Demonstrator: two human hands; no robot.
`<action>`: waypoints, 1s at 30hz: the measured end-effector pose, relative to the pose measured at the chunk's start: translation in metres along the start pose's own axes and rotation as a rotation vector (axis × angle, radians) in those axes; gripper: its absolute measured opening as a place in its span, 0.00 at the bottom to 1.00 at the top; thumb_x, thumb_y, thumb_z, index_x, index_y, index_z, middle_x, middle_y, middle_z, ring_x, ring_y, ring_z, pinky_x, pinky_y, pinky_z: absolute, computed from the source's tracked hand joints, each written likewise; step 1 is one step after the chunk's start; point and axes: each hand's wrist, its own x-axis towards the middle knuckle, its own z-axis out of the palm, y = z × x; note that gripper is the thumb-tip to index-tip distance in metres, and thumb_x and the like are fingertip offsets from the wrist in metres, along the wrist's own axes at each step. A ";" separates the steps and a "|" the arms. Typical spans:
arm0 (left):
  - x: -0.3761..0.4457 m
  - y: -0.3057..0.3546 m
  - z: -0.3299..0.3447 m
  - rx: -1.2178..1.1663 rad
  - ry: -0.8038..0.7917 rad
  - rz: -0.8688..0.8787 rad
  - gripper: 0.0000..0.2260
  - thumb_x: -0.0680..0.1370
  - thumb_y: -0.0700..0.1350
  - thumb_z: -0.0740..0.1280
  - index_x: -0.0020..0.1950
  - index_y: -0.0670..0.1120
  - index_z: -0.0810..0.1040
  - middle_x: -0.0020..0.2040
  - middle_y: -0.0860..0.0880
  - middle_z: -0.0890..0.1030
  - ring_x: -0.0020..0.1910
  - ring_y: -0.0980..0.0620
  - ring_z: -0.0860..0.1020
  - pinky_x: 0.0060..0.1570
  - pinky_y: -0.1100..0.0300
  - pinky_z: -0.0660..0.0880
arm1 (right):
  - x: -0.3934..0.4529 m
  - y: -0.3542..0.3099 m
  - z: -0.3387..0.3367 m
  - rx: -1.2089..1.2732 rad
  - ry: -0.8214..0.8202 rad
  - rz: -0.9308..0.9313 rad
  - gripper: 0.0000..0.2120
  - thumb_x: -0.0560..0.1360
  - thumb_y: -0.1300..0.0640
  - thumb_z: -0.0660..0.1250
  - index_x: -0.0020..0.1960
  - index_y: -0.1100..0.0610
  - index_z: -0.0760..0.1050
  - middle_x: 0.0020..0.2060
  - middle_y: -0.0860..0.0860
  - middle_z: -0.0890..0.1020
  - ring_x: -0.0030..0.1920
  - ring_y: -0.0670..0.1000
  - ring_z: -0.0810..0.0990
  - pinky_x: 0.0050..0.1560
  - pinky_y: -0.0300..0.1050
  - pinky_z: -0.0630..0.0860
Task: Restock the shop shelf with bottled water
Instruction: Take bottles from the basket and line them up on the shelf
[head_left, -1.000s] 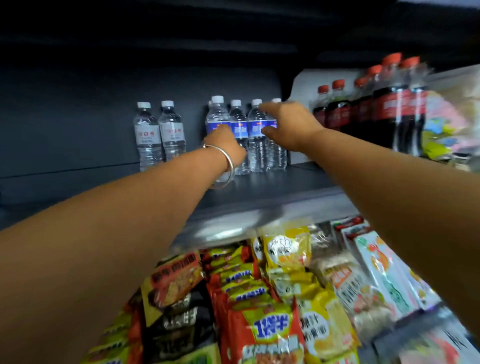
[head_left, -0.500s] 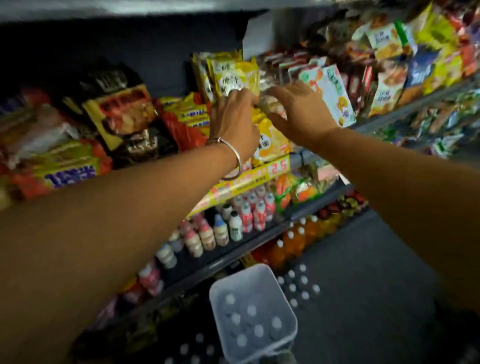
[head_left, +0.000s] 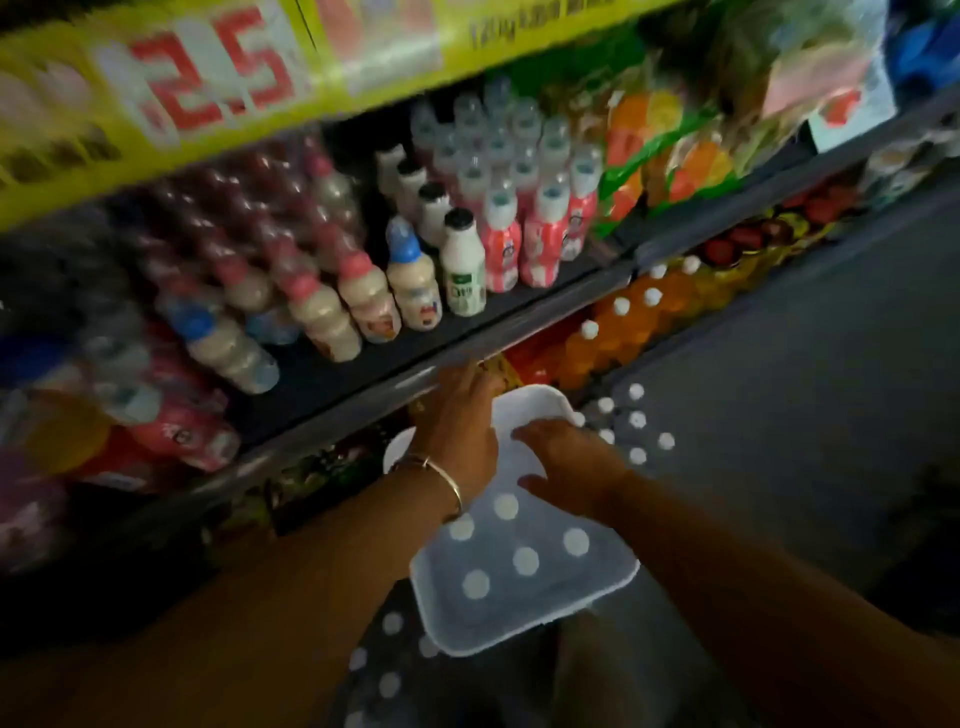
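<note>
Both hands reach down into a white crate (head_left: 613, 582) of bottled water (head_left: 525, 561) standing on the floor below a drinks shelf (head_left: 363, 371).

The shelf, running from 9 o'clock up toward 2 o'clock, carries blurred rows of small milk-drink bottles (head_left: 415, 280) under a yellow price strip (head_left: 208, 88) marked 2.5; orange soft drinks (head_left: 618, 322) line the tier beneath. The crate sits at 6 o'clock, white caps showing inside, with more capped bottles (head_left: 636, 421) on the dark floor at its 2 o'clock corner. The left hand (head_left: 460, 426), a metal bangle (head_left: 441, 475) on its wrist, hangs over the crate's far rim; the right hand (head_left: 563, 462) lies just beside it at 3 o'clock. Motion blur hides whether either hand's fingers grip a bottle.
</note>
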 end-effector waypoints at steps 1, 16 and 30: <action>0.002 -0.014 0.019 -0.006 -0.026 -0.019 0.19 0.74 0.36 0.64 0.64 0.44 0.69 0.64 0.45 0.70 0.65 0.46 0.68 0.65 0.54 0.66 | 0.008 0.006 0.023 0.014 -0.059 0.006 0.30 0.76 0.48 0.64 0.74 0.52 0.58 0.73 0.51 0.63 0.72 0.52 0.60 0.70 0.45 0.58; 0.024 -0.062 0.093 0.085 -0.119 -0.089 0.21 0.75 0.39 0.65 0.67 0.47 0.65 0.65 0.48 0.69 0.64 0.49 0.68 0.65 0.57 0.65 | 0.066 0.027 0.098 0.229 -0.305 0.063 0.32 0.67 0.50 0.75 0.68 0.50 0.67 0.64 0.52 0.73 0.64 0.54 0.71 0.62 0.47 0.68; 0.004 0.105 -0.182 0.067 -0.018 0.060 0.15 0.73 0.35 0.62 0.60 0.40 0.70 0.59 0.42 0.72 0.60 0.44 0.71 0.56 0.58 0.68 | -0.083 -0.070 -0.267 0.284 -0.017 -0.083 0.08 0.68 0.55 0.74 0.45 0.53 0.78 0.40 0.47 0.80 0.45 0.50 0.79 0.40 0.37 0.75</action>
